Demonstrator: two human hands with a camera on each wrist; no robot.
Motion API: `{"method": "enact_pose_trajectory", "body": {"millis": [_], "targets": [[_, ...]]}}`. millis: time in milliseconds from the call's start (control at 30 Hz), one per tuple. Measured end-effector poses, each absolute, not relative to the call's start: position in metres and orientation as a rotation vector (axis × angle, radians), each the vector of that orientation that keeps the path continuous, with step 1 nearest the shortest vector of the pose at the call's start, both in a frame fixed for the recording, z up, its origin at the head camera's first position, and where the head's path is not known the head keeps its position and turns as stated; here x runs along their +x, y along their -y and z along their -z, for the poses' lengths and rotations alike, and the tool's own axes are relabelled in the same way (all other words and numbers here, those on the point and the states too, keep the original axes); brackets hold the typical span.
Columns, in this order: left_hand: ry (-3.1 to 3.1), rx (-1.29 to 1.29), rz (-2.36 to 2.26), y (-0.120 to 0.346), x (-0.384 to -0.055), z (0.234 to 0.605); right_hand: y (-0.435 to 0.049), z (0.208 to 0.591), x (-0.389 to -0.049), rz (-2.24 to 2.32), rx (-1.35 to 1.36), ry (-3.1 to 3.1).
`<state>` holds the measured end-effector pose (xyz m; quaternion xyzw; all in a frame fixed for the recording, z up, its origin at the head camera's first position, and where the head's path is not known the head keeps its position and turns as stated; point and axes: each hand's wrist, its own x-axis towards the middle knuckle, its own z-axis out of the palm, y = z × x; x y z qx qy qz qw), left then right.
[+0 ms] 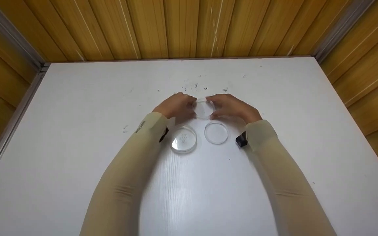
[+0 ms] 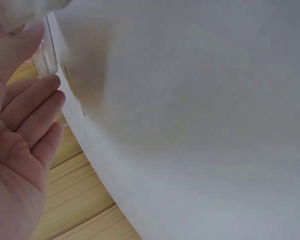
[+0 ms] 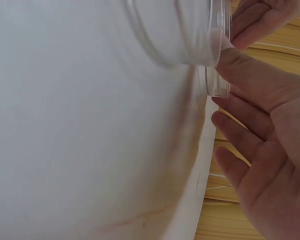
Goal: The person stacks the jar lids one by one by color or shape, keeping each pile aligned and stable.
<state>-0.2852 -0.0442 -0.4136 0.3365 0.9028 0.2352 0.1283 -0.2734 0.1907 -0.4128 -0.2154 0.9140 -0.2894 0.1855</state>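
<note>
Between my two hands is a clear petri dish [image 1: 204, 109], held over the far middle of the white table. My left hand [image 1: 177, 106] pinches its left edge between thumb and fingertips, while the other fingers extend loosely in the left wrist view. From the opposite side, my right hand [image 1: 233, 106] grips the right edge, thumb toward me and fingers at the far rim. A shallow clear round dish piece [image 1: 216, 133] lies just nearer to me. To its left rests a larger-looking petri dish [image 1: 183, 139] with faint marks in its middle and a bright reflection.
The white table [image 1: 77, 147] has small dark marks [image 1: 195, 87] beyond the hands. Wood-patterned panels [image 1: 182, 29] stand along the back and both sides, with metal rails at the corners. A black wrist device [image 1: 241, 140] shows at the right sleeve.
</note>
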Motion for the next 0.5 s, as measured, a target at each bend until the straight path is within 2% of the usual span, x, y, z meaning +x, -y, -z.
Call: {"method": "enact_pose_trajectory", "body": {"millis": [267, 500], "targets": [[-2.625, 0.904, -0.622, 0.046, -0.280, 0.406, -0.188, 0.408, -0.271, 0.811, -0.579, -2.569], [-2.621, 0.943, -0.616, 0.045, -0.274, 0.400, -0.193, 0.400, -0.264, 0.815, -0.595, -2.568]]}}
